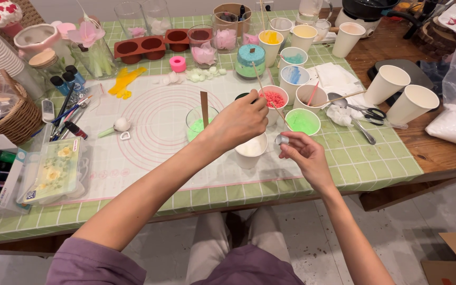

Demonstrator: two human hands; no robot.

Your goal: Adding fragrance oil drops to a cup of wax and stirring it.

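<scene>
Wooden stick (266, 95) pinched in left hand (240, 122) above white cup (251, 150); small metal piece (282, 140) gripped by right hand (304, 155) just beside cup.

Head camera looks steeply down, seemingly near.

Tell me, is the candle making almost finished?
Partly. Done: a layered teal candle stands finished, and cups of green, red and blue wax sit filled. In hand: the left hand holds a thin stick and the right hand a small metal piece above a white cup. Left: two paper cups look unused.
</scene>
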